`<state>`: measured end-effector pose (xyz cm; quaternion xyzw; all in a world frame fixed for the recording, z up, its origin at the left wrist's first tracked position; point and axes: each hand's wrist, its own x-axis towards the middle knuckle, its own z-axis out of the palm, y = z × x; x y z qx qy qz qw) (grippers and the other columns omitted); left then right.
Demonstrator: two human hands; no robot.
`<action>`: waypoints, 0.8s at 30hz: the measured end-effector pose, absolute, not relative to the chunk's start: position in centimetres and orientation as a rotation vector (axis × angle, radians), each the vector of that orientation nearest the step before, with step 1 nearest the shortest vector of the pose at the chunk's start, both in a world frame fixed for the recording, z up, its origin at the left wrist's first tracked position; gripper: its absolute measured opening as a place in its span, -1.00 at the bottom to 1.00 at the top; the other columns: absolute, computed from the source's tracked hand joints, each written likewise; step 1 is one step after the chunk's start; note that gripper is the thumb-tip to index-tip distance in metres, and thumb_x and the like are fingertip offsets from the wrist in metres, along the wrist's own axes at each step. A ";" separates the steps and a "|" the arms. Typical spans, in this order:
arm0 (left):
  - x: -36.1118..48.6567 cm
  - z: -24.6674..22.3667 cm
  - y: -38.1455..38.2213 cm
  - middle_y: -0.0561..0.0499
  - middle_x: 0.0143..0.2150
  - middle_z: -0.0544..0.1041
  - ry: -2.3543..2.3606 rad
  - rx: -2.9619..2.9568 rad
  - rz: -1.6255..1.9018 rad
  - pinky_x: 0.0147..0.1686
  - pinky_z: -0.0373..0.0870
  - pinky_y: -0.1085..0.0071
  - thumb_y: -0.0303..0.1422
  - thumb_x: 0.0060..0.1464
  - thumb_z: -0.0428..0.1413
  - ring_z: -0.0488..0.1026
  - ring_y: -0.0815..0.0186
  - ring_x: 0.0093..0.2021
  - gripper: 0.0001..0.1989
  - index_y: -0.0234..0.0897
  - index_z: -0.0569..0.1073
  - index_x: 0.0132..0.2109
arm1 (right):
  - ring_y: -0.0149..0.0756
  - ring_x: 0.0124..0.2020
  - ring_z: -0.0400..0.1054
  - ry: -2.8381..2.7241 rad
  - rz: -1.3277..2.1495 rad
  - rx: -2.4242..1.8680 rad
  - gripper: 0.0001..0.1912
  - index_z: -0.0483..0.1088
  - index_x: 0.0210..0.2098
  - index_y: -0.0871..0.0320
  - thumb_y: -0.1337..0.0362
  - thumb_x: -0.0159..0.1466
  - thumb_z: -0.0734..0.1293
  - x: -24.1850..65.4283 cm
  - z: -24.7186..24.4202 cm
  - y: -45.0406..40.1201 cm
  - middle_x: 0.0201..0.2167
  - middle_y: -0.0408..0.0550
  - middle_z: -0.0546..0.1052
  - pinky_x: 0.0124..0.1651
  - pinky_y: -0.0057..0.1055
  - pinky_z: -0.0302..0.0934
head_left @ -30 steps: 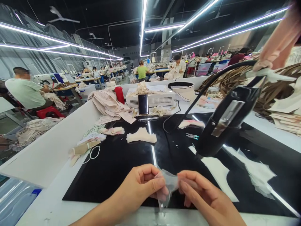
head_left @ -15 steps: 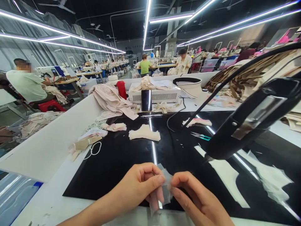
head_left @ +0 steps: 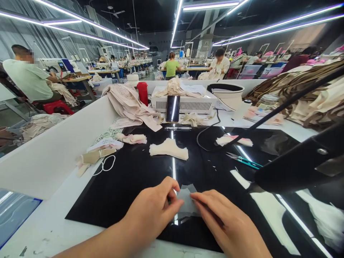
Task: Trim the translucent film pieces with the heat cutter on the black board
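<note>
At the near part of the glossy black mat (head_left: 134, 186): a small sheer sheet (head_left: 186, 202) sits between your two hands, flat on the mat or just above it; which one cannot be told.
What has changed: half a second ago the sheet hung crumpled, a strip trailing towards you; now it is smoother and four-sided.
What that means: the sheet seems to be getting straightened rather than gathered up, though its near edge is hard to make out.
Your left hand (head_left: 150, 206): thumb and forefinger stand a narrow gap apart at the sheet's left edge; they have parted since the earlier views, and no firm grip shows.
Your right hand (head_left: 228, 218): fingers together, forefinger tip on the sheet's right side; whether the thumb pinches from below cannot be told.
Black handheld device (head_left: 292, 165): slants in from the right, its tip by a curved cream piece (head_left: 274, 218); contact is unclear.
Teal-handled snips (head_left: 248, 163): on the mat, just beyond the device.
White slip (head_left: 103, 144): in the pile on your left, with dark marks too small to read.
Phone (head_left: 172, 108): propped against a white vented box (head_left: 199, 104), its screen dark; no brand legible.
Column sign (head_left: 206, 43): far behind, a pale triangle, wording unreadable.
</note>
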<state>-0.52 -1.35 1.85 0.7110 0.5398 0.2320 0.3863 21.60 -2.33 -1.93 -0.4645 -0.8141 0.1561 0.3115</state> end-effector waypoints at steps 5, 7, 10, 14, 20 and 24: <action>-0.5 0.8 -2.0 0.15 -0.38 0.50 1.425 2.326 0.511 -0.41 0.19 0.43 -0.42 0.32 0.09 0.42 0.37 -0.45 -0.90 -0.20 0.39 -0.24 | -0.28 -0.25 0.55 -2.299 0.170 -1.201 -0.76 0.45 0.03 -0.01 0.29 0.50 0.19 21.9 -2.5 -2.2 -0.20 -0.10 0.61 -0.21 -0.39 0.48; -0.5 0.5 -2.2 0.14 -0.38 0.51 1.430 2.399 0.486 -0.42 0.19 0.42 -0.44 0.32 0.09 0.45 0.36 -0.44 -0.89 -0.21 0.41 -0.25 | -0.28 -0.28 0.52 -2.328 0.125 -1.184 -0.78 0.45 0.01 0.01 0.30 0.50 0.19 21.9 -2.5 -2.1 -0.23 -0.11 0.60 -0.21 -0.37 0.46; -0.5 0.4 -2.3 0.14 -0.40 0.50 1.451 2.453 0.432 -0.45 0.18 0.40 -0.44 0.31 0.10 0.46 0.35 -0.46 -0.86 -0.22 0.41 -0.28 | -0.29 -0.34 0.47 -2.328 0.069 -1.149 -0.77 0.46 -0.05 0.05 0.33 0.50 0.17 21.6 -2.4 -1.9 -0.31 -0.12 0.58 -0.25 -0.36 0.39; -0.5 0.6 -2.3 0.15 -0.40 0.49 1.455 2.466 0.409 -0.45 0.20 0.39 -0.44 0.32 0.09 0.48 0.34 -0.45 -0.86 -0.22 0.40 -0.28 | -0.30 -0.39 0.41 -2.285 0.052 -1.111 -0.72 0.47 -0.08 0.08 0.36 0.52 0.13 21.1 -2.7 -1.9 -0.36 -0.11 0.56 -0.24 -0.33 0.30; -0.4 0.8 -2.4 0.14 -0.39 0.51 1.448 2.465 0.383 -0.45 0.24 0.40 -0.43 0.33 0.09 0.49 0.35 -0.45 -0.86 -0.23 0.42 -0.27 | -0.29 -0.40 0.39 -2.264 0.047 -1.126 -0.70 0.49 -0.11 0.09 0.35 0.52 0.12 20.9 -2.9 -2.0 -0.38 -0.10 0.54 -0.24 -0.30 0.26; -0.4 0.7 -2.4 0.13 -0.38 0.52 1.468 2.471 0.347 -0.45 0.26 0.39 -0.43 0.31 0.11 0.50 0.33 -0.44 -0.87 -0.23 0.44 -0.27 | -0.30 -0.44 0.37 -2.291 -0.010 -1.089 -0.71 0.51 -0.15 0.12 0.35 0.51 0.15 20.9 -2.2 -1.8 -0.42 -0.10 0.54 -0.29 -0.33 0.25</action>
